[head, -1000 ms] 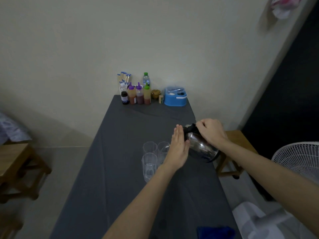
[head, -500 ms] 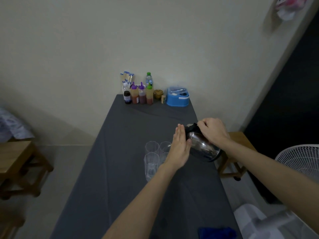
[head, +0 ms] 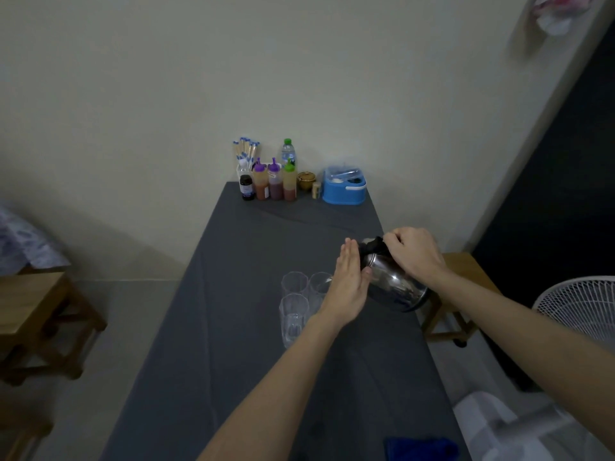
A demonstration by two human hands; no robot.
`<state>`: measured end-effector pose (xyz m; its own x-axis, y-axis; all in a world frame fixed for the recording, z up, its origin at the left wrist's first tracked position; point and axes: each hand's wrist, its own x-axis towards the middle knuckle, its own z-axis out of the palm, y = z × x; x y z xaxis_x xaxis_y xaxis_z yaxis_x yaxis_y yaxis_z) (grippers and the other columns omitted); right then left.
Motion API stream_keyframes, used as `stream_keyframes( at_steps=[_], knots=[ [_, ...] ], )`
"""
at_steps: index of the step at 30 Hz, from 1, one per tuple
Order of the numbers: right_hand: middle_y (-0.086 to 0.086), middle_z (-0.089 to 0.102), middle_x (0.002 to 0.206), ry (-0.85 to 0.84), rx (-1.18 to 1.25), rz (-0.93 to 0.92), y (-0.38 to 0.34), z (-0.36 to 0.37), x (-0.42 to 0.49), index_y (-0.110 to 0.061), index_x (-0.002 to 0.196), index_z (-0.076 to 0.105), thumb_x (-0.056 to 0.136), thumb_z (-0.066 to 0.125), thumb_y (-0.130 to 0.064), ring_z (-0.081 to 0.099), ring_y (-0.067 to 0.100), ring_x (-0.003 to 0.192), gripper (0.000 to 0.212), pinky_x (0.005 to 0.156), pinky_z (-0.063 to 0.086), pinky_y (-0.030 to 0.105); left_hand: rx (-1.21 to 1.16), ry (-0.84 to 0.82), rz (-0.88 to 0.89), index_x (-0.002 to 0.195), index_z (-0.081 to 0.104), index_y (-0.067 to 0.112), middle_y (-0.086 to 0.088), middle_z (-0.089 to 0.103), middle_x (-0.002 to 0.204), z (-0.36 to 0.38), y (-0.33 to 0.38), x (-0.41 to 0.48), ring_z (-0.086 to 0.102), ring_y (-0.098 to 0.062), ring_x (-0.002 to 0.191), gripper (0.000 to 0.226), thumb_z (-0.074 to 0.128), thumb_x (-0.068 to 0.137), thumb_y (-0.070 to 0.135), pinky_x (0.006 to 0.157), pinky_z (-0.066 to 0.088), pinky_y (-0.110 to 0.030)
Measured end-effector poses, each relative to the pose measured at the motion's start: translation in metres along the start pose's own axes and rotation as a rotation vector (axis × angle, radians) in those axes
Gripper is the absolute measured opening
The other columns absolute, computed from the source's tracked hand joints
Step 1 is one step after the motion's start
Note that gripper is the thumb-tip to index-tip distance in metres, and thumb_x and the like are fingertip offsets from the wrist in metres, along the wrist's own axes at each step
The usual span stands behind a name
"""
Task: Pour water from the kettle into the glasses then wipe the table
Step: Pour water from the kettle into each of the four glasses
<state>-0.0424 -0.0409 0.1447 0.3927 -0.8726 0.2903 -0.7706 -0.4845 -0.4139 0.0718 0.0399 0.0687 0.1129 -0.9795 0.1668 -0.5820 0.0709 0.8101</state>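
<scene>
Kettle (head: 392, 281) is tilted in the air over the right side of the grey table (head: 239, 327), spout end toward the glasses (head: 301, 301). Your right hand (head: 412, 254) is wrapped tight around its black handle on top. Your left hand (head: 347, 287) is flat, fingers straight and together, palm pressed against the kettle's lid side. Three clear glasses are visible, clustered just left of that hand; one is partly hidden behind it. Sauce bottles (head: 274, 181) and a blue box (head: 344, 191) stand at the far edge. Blue cloth (head: 421, 449) lies at the near edge.
</scene>
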Motion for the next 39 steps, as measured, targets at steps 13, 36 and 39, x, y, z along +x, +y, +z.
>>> stream_keyframes(
  at_steps=[13,36,39],
  knots=[
    [0.004,0.046,0.048,0.097,0.156,0.169,0.016,0.007,-0.017,-0.014,0.047,0.040,0.090,0.045,-0.019,0.044,0.019,0.049,0.044,0.049,0.029,0.033,0.125,-0.120,0.044,0.149,-0.005,0.008,-0.007,-0.009,0.159,-0.008,0.001,0.012,-0.010,-0.016,0.146,0.058,0.023,0.103,0.030,0.118,-0.005,-0.028],
    [0.003,0.051,0.051,0.052,0.191,0.009,-0.030,0.018,0.010,-0.014,0.051,0.053,0.090,0.046,-0.019,0.047,0.016,0.052,0.040,0.051,0.034,0.030,0.120,0.043,0.015,0.149,-0.004,0.007,-0.009,-0.009,0.159,-0.046,-0.015,0.002,-0.011,-0.015,0.146,0.057,0.025,0.103,0.024,0.120,-0.004,-0.031],
    [-0.003,0.043,0.047,0.035,0.186,-0.035,-0.034,0.019,0.012,-0.022,0.046,0.042,0.090,0.045,-0.016,0.042,0.011,0.049,0.044,0.049,0.031,0.028,0.072,0.071,0.001,0.149,-0.004,0.008,-0.007,-0.010,0.159,-0.045,-0.017,-0.003,-0.012,-0.013,0.145,0.057,0.025,0.103,0.023,0.120,-0.005,-0.029]
  ],
)
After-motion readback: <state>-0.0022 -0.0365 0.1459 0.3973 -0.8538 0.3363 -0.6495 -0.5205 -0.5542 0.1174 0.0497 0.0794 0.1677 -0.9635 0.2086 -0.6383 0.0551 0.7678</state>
